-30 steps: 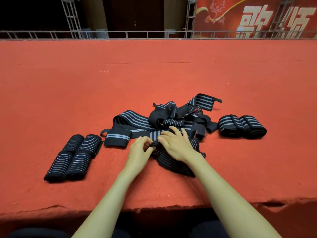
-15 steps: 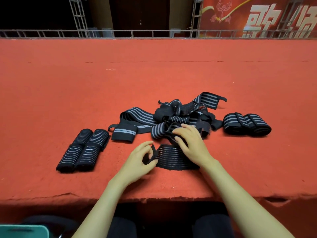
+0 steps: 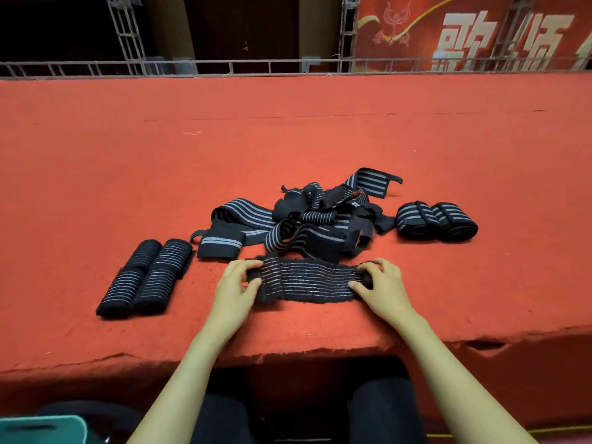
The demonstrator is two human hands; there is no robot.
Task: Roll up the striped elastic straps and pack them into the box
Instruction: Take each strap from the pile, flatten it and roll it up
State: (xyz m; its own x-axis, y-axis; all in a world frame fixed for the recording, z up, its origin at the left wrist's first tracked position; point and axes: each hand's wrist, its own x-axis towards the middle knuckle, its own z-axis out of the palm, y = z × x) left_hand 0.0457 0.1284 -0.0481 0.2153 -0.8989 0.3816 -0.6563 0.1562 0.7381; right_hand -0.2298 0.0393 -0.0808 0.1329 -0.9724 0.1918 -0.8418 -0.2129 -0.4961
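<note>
While lying flat, strap [image 3: 306, 281] spans between left hand [image 3: 235, 288] and right hand [image 3: 382, 288].

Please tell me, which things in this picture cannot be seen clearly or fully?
- Head view: the box for packing cannot be identified; only a teal object shows, cut by the bottom-left edge.
- Tangled pile of black grey-striped elastic straps: the overlaps hide how many there are.
- Flat stretched black striped strap: its ends are covered by the left hand and right hand.
</note>
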